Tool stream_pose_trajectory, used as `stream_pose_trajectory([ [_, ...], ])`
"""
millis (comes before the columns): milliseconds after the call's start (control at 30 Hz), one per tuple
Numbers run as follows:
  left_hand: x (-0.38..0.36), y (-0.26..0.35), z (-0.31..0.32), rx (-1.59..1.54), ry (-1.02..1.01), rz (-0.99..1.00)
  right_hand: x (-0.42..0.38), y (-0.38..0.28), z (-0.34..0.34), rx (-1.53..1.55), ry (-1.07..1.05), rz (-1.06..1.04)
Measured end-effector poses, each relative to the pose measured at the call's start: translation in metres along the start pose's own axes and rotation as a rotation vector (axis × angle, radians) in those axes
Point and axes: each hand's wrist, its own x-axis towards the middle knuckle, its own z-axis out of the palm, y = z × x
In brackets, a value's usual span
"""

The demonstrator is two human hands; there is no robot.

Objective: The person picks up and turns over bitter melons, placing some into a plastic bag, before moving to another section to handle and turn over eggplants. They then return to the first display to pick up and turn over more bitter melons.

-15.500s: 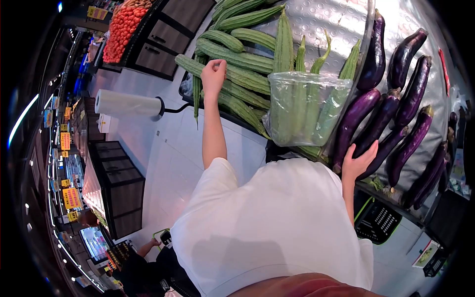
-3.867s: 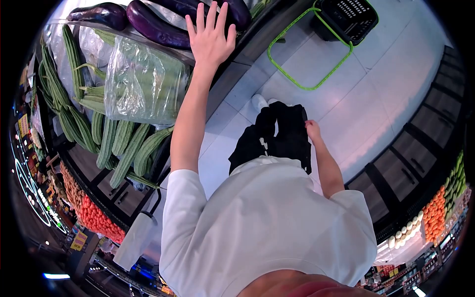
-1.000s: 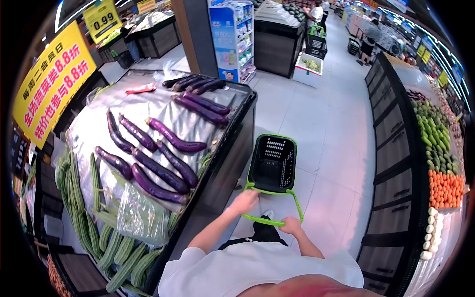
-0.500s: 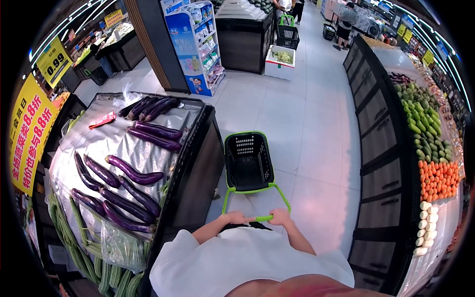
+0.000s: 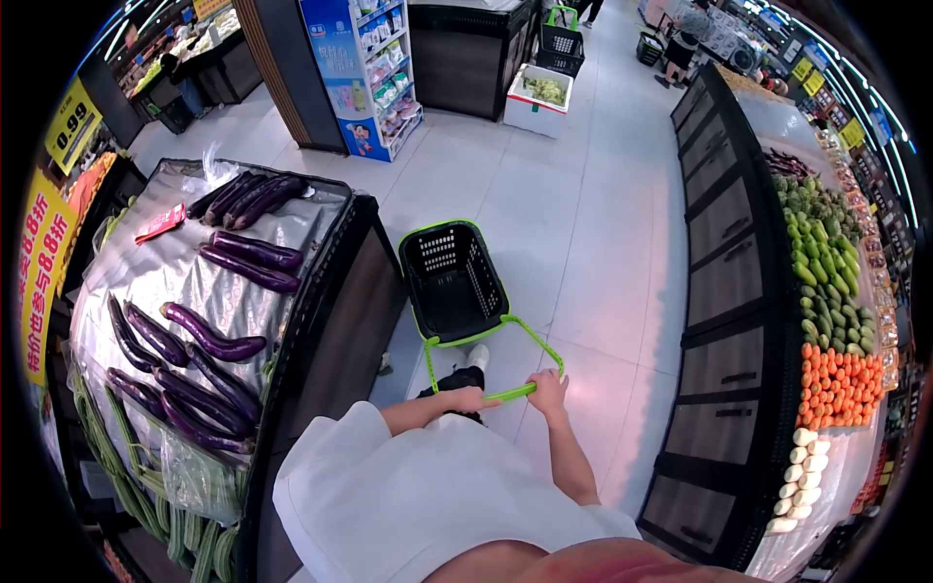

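My left hand is wrapped round the left part of a green handle. Close by on the right, my right hand grips the other part of the same handle. The handle belongs to a black basket with a green rim, which stands on the floor in front of me and has nothing visible in it. One white shoe shows just behind the basket. To the left of the basket, purple eggplants lie on a silver-covered stand.
Long green gourds lie at the lower left. A blue shelf rack stands beside a pillar. On the right runs a counter with carrots and cucumbers. A white box and another person are farther ahead.
The basket has swung left and its handle slants more, with both hands still on it. The stand, rack and counter have shifted left in view, and a shoe has appeared.
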Motion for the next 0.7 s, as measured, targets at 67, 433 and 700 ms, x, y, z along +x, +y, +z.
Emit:
stream_pose_trajectory([
  [67, 0.017, 0.016, -0.012, -0.008, -0.037, 0.028, 0.023, 0.025, 0.001, 0.109, -0.152, 0.06],
  [433, 0.19, 0.067, -0.072, -0.025, -0.12, 0.243, 0.162, 0.151, -0.03, 0.202, -0.304, -0.102],
  [700, 0.18, 0.108, -0.128, -0.237, -0.109, -0.005, 0.227, 0.177, -0.033, 0.286, -0.269, -0.19],
])
